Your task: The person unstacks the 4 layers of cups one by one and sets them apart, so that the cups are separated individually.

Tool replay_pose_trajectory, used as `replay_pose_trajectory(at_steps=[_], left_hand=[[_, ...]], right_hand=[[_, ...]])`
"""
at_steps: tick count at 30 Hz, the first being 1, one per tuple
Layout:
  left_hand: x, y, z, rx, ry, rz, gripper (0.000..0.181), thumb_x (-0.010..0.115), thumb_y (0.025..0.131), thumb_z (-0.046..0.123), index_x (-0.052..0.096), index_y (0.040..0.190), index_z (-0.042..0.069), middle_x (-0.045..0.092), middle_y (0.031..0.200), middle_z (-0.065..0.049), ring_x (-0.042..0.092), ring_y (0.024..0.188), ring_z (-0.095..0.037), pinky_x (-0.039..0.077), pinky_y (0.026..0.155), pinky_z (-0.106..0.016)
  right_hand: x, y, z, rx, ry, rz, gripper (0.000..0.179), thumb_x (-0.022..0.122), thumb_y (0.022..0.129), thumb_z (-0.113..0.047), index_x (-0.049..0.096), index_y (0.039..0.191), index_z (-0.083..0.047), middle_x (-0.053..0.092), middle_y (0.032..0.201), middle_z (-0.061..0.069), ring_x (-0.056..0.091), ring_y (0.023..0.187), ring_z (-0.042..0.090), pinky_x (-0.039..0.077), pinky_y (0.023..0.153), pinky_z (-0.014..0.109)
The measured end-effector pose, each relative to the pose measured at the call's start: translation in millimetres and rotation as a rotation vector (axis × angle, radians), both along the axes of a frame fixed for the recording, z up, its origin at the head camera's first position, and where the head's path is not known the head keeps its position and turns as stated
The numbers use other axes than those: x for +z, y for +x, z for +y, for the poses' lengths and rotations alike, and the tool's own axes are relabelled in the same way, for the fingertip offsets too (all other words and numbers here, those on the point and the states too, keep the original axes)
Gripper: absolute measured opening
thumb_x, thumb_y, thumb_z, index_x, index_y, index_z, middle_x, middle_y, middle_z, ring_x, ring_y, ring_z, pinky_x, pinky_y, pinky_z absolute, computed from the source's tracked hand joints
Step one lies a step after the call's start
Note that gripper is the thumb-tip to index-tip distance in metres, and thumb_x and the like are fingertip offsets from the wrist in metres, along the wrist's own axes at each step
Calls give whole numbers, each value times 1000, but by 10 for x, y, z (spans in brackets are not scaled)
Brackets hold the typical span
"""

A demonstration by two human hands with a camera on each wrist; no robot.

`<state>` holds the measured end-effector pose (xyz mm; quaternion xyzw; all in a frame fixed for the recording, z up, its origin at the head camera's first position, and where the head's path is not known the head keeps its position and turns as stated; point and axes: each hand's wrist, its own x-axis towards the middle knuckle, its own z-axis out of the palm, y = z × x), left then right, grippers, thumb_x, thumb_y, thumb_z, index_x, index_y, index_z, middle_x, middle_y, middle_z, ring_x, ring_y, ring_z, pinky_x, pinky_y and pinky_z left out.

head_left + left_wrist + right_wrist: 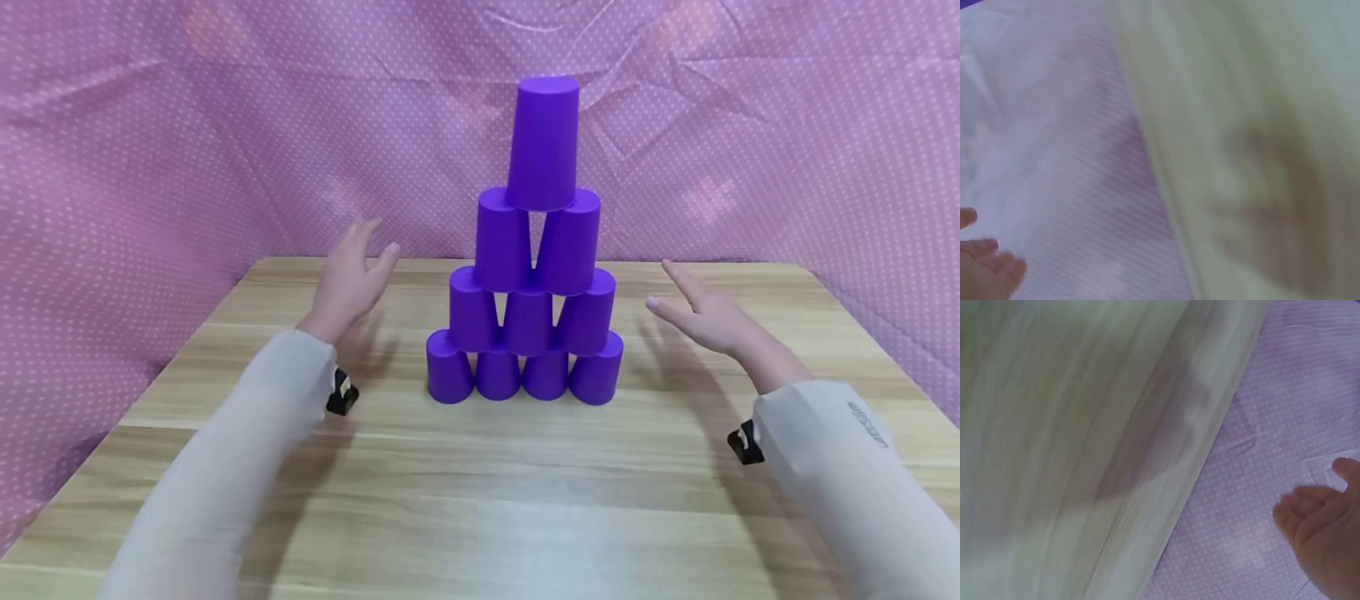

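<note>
A pyramid of purple cups (527, 321), all upside down, stands in the middle of the table (480, 483). Its rows narrow upward to a single top cup (544, 143). To the left of the stack, apart from it, my left hand (351, 275) hovers above the wood with fingers spread and nothing held. On the other side my right hand (708, 315) is likewise raised, thumb and fingers extended, touching no cup. In the wrist views the left hand (988, 269) and the right hand (1325, 531) are partly cut off by the frame.
A pink cloth (375, 125) with white dots hangs behind the table and along both sides. Each sleeve has a black wrist device, one on the left (342, 392) and one on the right (746, 442). Shadows of both arms fall on the wood.
</note>
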<state>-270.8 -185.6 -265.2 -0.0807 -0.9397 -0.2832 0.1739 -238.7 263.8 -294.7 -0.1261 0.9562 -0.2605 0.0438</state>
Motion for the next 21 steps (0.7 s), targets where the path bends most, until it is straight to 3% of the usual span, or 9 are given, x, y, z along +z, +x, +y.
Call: replay_pose_trajectory(at_steps=[3, 6, 12, 16, 21], left_hand=[[207, 30, 86, -68, 226, 58, 51, 44, 96, 38, 41, 138, 9, 39, 144, -13, 37, 131, -30, 32, 110, -43], [400, 72, 187, -139, 384, 119, 43, 48, 96, 29, 48, 130, 5, 51, 132, -14, 49, 122, -25, 39, 105, -34], [732, 157, 463, -291, 623, 112, 36, 50, 94, 20, 51, 125, 2, 56, 120, -12, 53, 111, -20, 46, 96, -29], [862, 224, 636, -384, 726, 58, 38, 52, 93, 17, 49, 126, 1, 54, 120, -14, 53, 110, -22, 48, 95, -33], [951, 290, 772, -459, 732, 8, 43, 53, 90, 18, 47, 130, 3, 53, 125, -16, 52, 113, -22, 46, 98, -34]], right_hand=[[6, 63, -13, 60, -135, -57, 77, 47, 93, -44, 4, 150, -15, 13, 151, 25, 20, 132, 51, 19, 106, 65], [-16, 118, -43, 142, -266, -135, 75, 55, 92, -33, 11, 149, -11, 19, 149, 27, 22, 133, 49, 22, 107, 62], [-55, 179, -157, 250, -402, -207, 74, 61, 88, -20, 18, 148, -8, 27, 147, 25, 25, 134, 44, 23, 109, 57], [-79, 184, -249, 314, -450, -220, 78, 65, 85, -15, 18, 147, -2, 28, 146, 25, 26, 134, 43, 23, 110, 53], [-124, 184, -335, 411, -495, -222, 83, 69, 80, -10, 19, 145, 2, 29, 146, 24, 27, 135, 39, 24, 111, 44]])
